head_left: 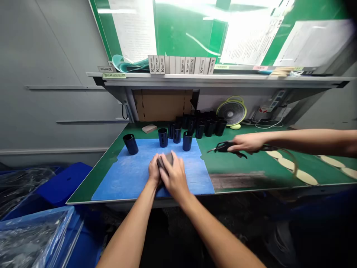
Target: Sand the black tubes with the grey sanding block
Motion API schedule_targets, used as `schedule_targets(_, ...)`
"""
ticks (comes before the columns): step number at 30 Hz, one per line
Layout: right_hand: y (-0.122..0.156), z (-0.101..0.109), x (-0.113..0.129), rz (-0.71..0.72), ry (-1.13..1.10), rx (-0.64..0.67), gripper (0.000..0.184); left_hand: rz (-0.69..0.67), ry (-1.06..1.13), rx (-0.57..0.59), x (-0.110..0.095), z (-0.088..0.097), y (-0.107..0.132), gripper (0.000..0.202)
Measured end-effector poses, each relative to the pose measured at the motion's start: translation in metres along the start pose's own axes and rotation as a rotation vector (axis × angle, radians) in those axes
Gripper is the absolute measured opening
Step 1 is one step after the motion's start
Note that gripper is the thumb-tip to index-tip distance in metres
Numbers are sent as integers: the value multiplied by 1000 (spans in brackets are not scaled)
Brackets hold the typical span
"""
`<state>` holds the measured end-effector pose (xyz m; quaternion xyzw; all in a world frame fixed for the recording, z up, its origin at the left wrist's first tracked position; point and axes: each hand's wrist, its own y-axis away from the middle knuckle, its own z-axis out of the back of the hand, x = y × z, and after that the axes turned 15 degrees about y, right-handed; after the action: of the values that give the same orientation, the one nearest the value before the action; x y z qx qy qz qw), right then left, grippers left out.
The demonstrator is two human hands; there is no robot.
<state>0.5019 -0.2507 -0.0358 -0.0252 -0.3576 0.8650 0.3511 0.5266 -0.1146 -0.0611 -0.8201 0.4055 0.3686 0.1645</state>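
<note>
Over the front half of the blue mat (pixel 122 182), my left hand (pixel 154 170) is closed around a black cylinder, most of it hidden by my fingers. My right hand (pixel 175 174) is closed on a dark grey block (pixel 168 158) pressed against that cylinder; blur and fingers hide its full shape. Beyond my hands, black open-topped cylinders stand on the mat: one at the left (pixel 130 144), one in the middle (pixel 163 137) and one at the right (pixel 187 141). More black cylinders (pixel 210 127) are grouped behind them.
From the right, a co-worker's hand (pixel 248 143) holds a black air blow gun (pixel 224 146) over the green bench (pixel 223 163). Pale oval discs (pixel 306 177) lie at the right. A fan (pixel 231 112), a beige block (pixel 149 128), a shelf of small boxes (pixel 182 65) and blue bins (pixel 64 186) surround the bench.
</note>
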Motion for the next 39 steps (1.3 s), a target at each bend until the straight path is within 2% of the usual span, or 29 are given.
schedule_targets(2, 53, 18, -7, 65, -3, 35, 54, 66, 21, 52, 0, -2, 3, 36)
schedule_targets(5, 137, 46, -20, 68, -8, 103, 66, 139, 77, 120, 1, -3, 5, 38)
schedule_targets(6, 154, 53, -23, 55, -13, 107, 68, 141, 90, 130, 2, -3, 5, 38)
schedule_targets(8, 167, 63, -25, 22, -25, 97, 71, 141, 101, 144, 2, -2, 4, 38)
schedule_targets(10, 157, 67, -24, -12, -46, 83, 72, 148, 106, 141, 2, -2, 4, 38)
schedule_targets(12, 137, 62, -19, -9, -61, 55, 73, 157, 106, 125, 1, -3, 6, 38)
schedule_targets(16, 81, 27, -9, 59, -50, -11, 70, 145, 70, 120, -2, -4, 7, 40)
schedule_targets(19, 38, -2, -5, 34, -28, -88, 65, 80, 19, 121, -4, -2, 4, 37)
schedule_targets(21, 23, -11, -4, 5, -21, -122, 65, 31, 4, 108, -6, -1, 3, 30)
schedule_targets(23, 23, -12, -3, 6, -19, -134, 65, 20, -5, 113, -6, 0, 4, 28)
schedule_targets(26, 30, -12, -1, 4, -7, -149, 65, 65, -9, 135, -6, 1, 3, 35)
schedule_targets(30, 25, -14, -3, -15, -5, -169, 65, 27, 8, 82, -4, 2, 1, 21)
schedule_targets(35, 32, -6, -5, 14, 8, -110, 63, 115, 39, 121, -2, -2, 4, 40)
schedule_targets(39, 19, -10, -1, -30, -7, -122, 61, 67, 59, 83, -3, -2, 5, 36)
